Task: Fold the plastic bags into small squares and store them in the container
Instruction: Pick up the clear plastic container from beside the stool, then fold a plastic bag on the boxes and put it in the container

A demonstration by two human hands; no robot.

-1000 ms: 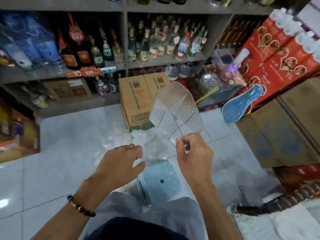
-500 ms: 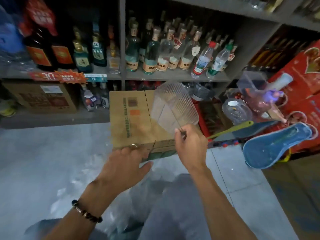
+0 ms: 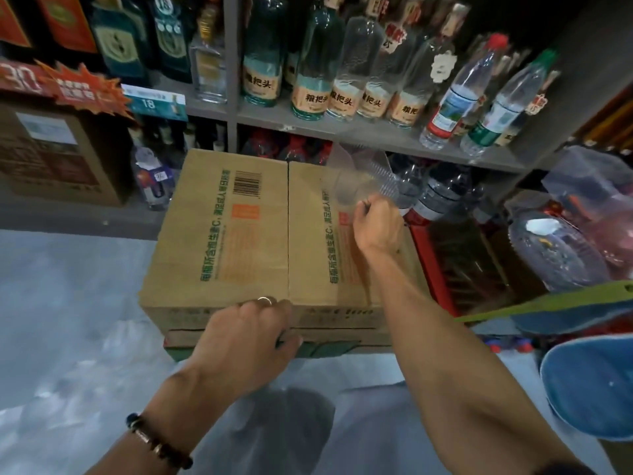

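The right hand [image 3: 375, 224], still pinching the clear ribbed container [image 3: 363, 180], has carried it out over the cardboard box [image 3: 239, 234] mid-frame, while the left hand [image 3: 246, 334], fingers curled, now rests on the box's near edge, so folding hasn't begun.

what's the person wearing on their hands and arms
Both forearms are bare, with no sleeves in view. The left hand has a plain silver-coloured ring on one finger, and the left wrist carries a bracelet of dark rounded beads with a few lighter, metallic-looking pieces. The right hand shows no ring, glove or wristband.
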